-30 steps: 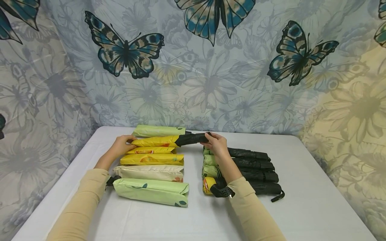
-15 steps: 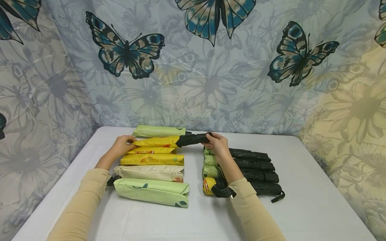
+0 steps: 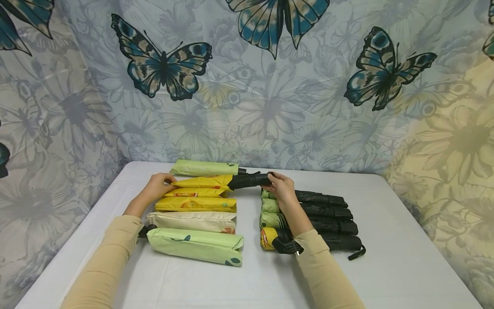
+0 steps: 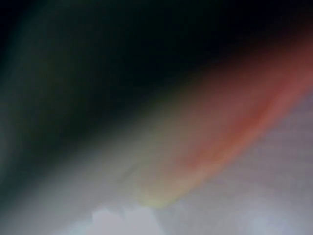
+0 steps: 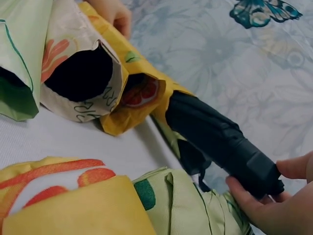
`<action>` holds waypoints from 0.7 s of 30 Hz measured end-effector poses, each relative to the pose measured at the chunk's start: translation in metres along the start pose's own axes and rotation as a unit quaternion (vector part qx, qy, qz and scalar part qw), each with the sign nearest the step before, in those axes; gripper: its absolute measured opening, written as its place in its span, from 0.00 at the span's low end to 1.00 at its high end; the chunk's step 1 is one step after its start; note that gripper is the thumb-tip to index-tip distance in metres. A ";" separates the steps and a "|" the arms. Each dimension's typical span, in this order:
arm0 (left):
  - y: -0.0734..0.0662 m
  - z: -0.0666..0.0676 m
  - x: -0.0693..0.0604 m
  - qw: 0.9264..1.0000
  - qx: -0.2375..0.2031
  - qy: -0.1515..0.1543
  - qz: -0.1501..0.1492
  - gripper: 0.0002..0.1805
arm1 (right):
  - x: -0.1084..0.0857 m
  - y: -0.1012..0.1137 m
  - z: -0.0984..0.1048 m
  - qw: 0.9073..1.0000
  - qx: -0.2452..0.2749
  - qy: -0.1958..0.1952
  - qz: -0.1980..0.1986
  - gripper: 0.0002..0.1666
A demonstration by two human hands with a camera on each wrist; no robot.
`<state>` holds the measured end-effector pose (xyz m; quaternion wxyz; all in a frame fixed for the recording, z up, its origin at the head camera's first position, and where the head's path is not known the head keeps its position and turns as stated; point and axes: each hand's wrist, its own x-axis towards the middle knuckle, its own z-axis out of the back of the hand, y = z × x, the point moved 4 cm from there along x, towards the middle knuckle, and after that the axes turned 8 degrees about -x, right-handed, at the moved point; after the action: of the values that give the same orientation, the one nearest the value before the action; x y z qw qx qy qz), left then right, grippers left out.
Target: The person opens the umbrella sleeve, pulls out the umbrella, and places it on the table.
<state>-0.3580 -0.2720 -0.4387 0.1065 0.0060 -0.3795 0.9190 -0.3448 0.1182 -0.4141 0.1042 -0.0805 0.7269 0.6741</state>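
Note:
My left hand point(image 3: 157, 187) pinches the left end of a yellow fabric sleeve point(image 3: 202, 182). A black folded umbrella point(image 3: 251, 180) sticks out of the sleeve's right end. My right hand point(image 3: 281, 187) grips the umbrella's outer end, thumb on one side and fingers on the other in the right wrist view. Sleeve and umbrella slant slightly up to the right, above another yellow sleeve point(image 3: 193, 193). How far the umbrella reaches inside the sleeve is hidden. In the left wrist view all is blurred; only a dark area and a reddish-yellow band show.
Left side: another yellow sleeve point(image 3: 197, 204), a cream sleeve point(image 3: 193, 221) and a light green sleeve point(image 3: 197, 246). Behind lies a green-covered umbrella point(image 3: 204, 167). On the right, under my right forearm, several black folded umbrellas point(image 3: 335, 226) lie side by side on the white table point(image 3: 397, 257).
The black umbrella has shifted slightly right with my right hand. The yellow sleeve's right end has moved a little right too. My left hand keeps its pinch, nearly still.

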 end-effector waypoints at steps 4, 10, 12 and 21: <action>0.000 0.000 0.000 1.000 -0.001 -0.005 -0.005 0.06 | 0.001 0.000 0.000 1.000 -0.001 0.000 0.007 0.33; 0.002 -0.001 0.000 1.000 -0.010 0.001 -0.012 0.08 | 0.002 -0.001 0.002 1.000 -0.018 0.017 0.018 0.28; 0.004 -0.001 0.000 1.000 -0.017 0.004 -0.012 0.10 | 0.002 -0.001 0.003 0.999 -0.029 0.025 0.018 0.28; 0.008 -0.001 0.003 0.999 -0.019 0.006 -0.031 0.04 | 0.004 -0.002 0.007 0.996 -0.079 0.024 0.020 0.39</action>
<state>-0.3622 -0.2763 -0.4447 0.1370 0.0098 -0.3956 0.9081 -0.3474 0.1255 -0.4178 0.0667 -0.0904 0.6753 0.7290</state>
